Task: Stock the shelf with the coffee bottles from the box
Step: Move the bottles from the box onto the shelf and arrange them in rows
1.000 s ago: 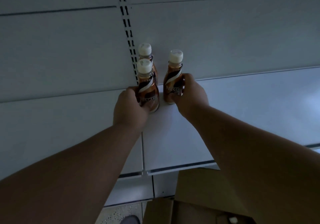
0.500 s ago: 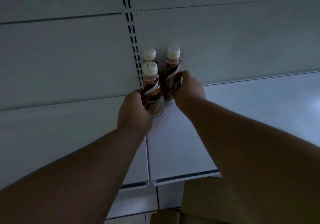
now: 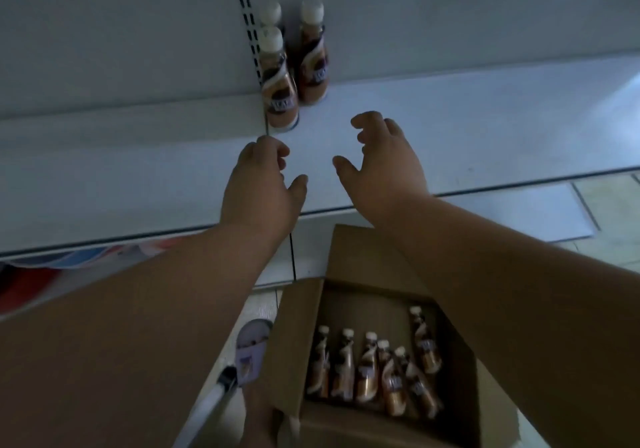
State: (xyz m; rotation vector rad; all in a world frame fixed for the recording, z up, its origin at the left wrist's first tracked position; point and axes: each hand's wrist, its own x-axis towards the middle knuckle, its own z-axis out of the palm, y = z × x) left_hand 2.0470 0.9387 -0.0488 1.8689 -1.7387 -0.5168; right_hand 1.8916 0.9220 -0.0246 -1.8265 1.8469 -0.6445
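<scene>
I see both hands over the white shelf (image 3: 450,128), empty. Left hand (image 3: 261,184) has its fingers curled loosely, apart, nothing in them; right hand (image 3: 384,160) has its fingers spread and bent, also gripping nothing. 3 coffee bottles (image 3: 278,80) stand upright at the back of the shelf by the slotted upright strip (image 3: 247,14): 2 in a row on the left, front to back, 1 just beside them on the right. Both hands sit apart from them, nearer the shelf's front edge. Below, the open cardboard box (image 3: 304,326) sits on the floor w/ approx 6 more bottles (image 3: 367,368) inside, leaning. A slipper (image 3: 251,347) shows left of the box.
</scene>
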